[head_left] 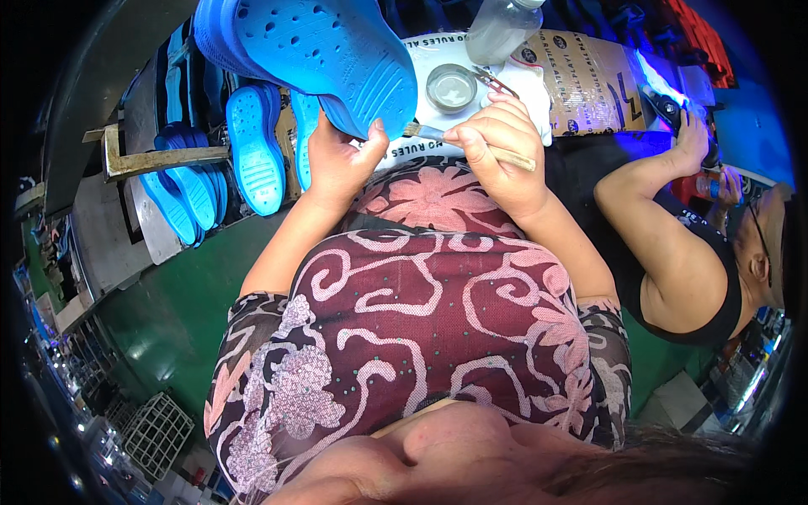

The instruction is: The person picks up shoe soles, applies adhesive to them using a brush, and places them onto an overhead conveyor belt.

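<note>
Head view: left hand grips blue sole; right hand pinches brush, tip at sole's edge.

Maroon top, pale pink swirls and flowers, small green dots, sheer dark patterned sleeves

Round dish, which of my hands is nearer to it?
Right. Your right hand is close by, below and right of the dish; your left hand is farther off, below and left.

A room with green floor
The floor shines; a white basket is at lower left, and blue light glows at upper right.
</note>
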The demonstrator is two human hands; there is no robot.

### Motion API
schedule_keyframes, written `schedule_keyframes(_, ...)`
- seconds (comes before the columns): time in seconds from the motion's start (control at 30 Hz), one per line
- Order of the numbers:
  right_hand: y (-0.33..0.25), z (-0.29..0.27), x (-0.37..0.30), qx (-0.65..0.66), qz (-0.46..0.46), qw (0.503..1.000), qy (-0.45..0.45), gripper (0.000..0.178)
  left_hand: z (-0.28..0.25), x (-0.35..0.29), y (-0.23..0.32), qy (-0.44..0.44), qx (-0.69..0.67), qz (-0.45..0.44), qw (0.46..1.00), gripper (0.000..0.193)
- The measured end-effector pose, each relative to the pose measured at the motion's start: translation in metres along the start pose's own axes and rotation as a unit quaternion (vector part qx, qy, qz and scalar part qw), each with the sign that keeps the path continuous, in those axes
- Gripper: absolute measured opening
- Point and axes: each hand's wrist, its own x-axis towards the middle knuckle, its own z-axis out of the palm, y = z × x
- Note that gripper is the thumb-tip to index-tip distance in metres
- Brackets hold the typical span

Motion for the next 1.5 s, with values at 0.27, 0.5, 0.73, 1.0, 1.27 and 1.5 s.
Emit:
schedule_keyframes(0.27,0.002,0.001,-0.003,0.014,0.008,1.000,-0.006,0.019,0.000,0.001,-0.009,0.018,0.040,0.084,0.996,0.041)
schedule_keyframes(0.5,0.006,0.001,0.001,0.032,0.022,0.998,0.052,0.017,0.000,0.000,-0.013,0.012,0.084,0.112,0.990,0.033)
schedule_keyframes(0.73,-0.001,0.003,0.006,-0.044,0.011,0.999,0.005,0.013,-0.001,0.005,-0.012,0.004,0.123,0.184,0.975,0.032)
schedule_keyframes(1.0,-0.005,-0.004,0.004,-0.071,-0.006,0.997,-0.008,0.010,-0.002,0.003,-0.011,0.002,0.127,0.192,0.973,0.033)
schedule_keyframes(1.27,-0.006,-0.021,-0.003,-0.099,0.015,0.995,0.002,0.012,-0.010,-0.002,-0.008,-0.022,0.077,0.071,0.994,0.041)
schedule_keyframes(1.5,0.011,-0.024,-0.022,0.094,0.159,0.969,0.163,0.027,-0.011,-0.010,0.022,-0.042,-0.124,-0.145,0.981,0.043)
